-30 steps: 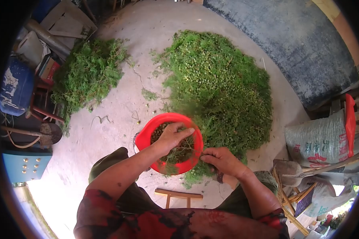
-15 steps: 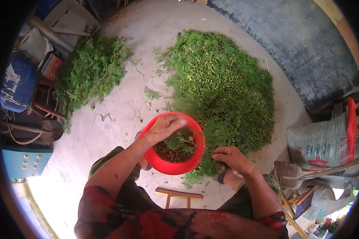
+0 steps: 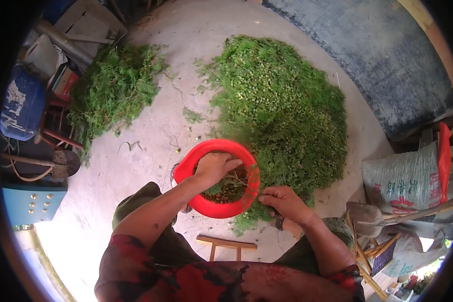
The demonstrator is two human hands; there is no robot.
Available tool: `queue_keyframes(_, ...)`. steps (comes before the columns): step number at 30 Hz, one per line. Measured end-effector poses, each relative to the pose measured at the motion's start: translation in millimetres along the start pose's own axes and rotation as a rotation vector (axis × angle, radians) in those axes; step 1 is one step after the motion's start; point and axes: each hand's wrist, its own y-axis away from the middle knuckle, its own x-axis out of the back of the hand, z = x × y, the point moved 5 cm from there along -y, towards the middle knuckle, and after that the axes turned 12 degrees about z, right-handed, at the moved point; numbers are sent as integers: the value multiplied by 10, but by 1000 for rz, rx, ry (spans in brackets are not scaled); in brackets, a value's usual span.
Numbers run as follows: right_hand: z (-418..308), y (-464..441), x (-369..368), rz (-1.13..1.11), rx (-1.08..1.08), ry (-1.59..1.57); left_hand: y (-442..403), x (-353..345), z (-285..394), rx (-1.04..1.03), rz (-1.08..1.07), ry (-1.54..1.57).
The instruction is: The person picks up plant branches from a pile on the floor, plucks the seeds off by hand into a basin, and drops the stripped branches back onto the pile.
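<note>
A red plastic bucket (image 3: 199,152) stands between my feet with many small brownish, round fruits (image 3: 227,195) in its bottom. My left hand (image 3: 212,168) reaches down inside it, thumb out to the right and fingers curled, their tips hidden. Just beyond the bucket's right rim, my right hand (image 3: 286,202) pinches the stem end of a leafy green sprig (image 3: 242,177). That sprig lies across the rim, its branches under and beside my left hand. Whether the left fingers grip the sprig or its fruits cannot be made out.
A large heap of green plants with round fruits (image 3: 287,100) spreads ahead and right. Another leafy pile (image 3: 118,83) lies at left. A wooden stool edge (image 3: 226,242) shows below the bucket. A full woven sack (image 3: 402,176) and a shovel (image 3: 366,219) are at right.
My left hand has lowered from above the bucket's rim into it. My right hand has shifted slightly left, nearer the rim, still pinching the stem.
</note>
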Motion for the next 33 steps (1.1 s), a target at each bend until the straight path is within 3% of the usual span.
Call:
queue_keyframes(3,44,-28,-73,100,147,38,-44,-12,-165,106,27,-73)
queue_keyframes(5,-52,61,-26,87,112,23,-98,12,-547,139,167,-133)
queue_keyframes(7,-77,50,67,119,31,-44,-174,203,-888,306,221,-272)
queue_keyframes(9,-7,28,200,220,-101,-181,-158,198,-1082,234,110,-344)
queue_keyframes(13,102,-102,304,231,-101,-460,-52,82,-719,72,-230,-543)
queue_keyframes(16,23,-128,228,179,-105,-538,-31,-78,-565,-57,-375,-115)
queue_keyframes(18,-24,-109,170,124,-113,-535,45,-57,-186,-85,-184,370)
queue_keyframes(21,-30,-111,90,78,-107,-521,135,-31,158,91,-298,788)
queue_keyframes(24,-23,-110,92,91,-107,-444,71,-39,81,-74,-247,337)
queue_keyframes(26,-77,-49,110,133,-98,-329,-26,-210,-538,-366,-250,-495)
queue_keyframes(28,-116,-13,165,179,-64,-180,-103,132,-707,-176,-116,-481)
queue_keyframes(31,-65,6,264,236,-15,-8,-74,337,-550,-241,91,-274)
queue_keyframes(33,13,-58,286,214,-10,6,-177,361,-545,-154,145,-223)
